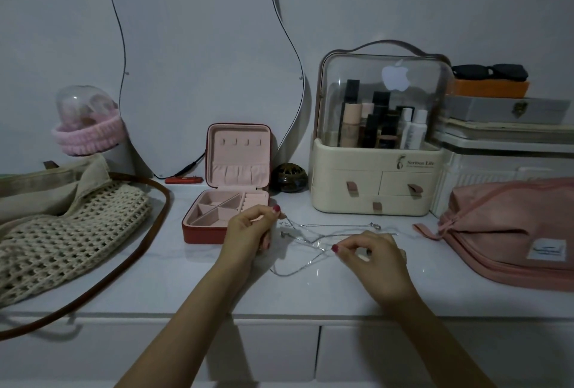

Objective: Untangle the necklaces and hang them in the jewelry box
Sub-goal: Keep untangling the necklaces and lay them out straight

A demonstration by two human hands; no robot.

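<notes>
Thin silver necklaces (310,237) lie tangled on the white dresser top between my hands. My left hand (251,229) pinches one chain end up near the jewelry box's front right corner. My right hand (369,254) pinches another strand lower down, to the right of the tangle. The red jewelry box (202,232) stands open just left of my left hand, its pink lid upright with a row of small hooks (240,141) and nothing hanging from them.
A crochet bag (62,232) with a brown strap fills the left side. A cream cosmetics organizer (372,189) stands behind the necklaces, a pink pouch (512,232) at the right. A wavy mirror (202,61) leans on the wall; a small dark jar (289,178) sits beside the box.
</notes>
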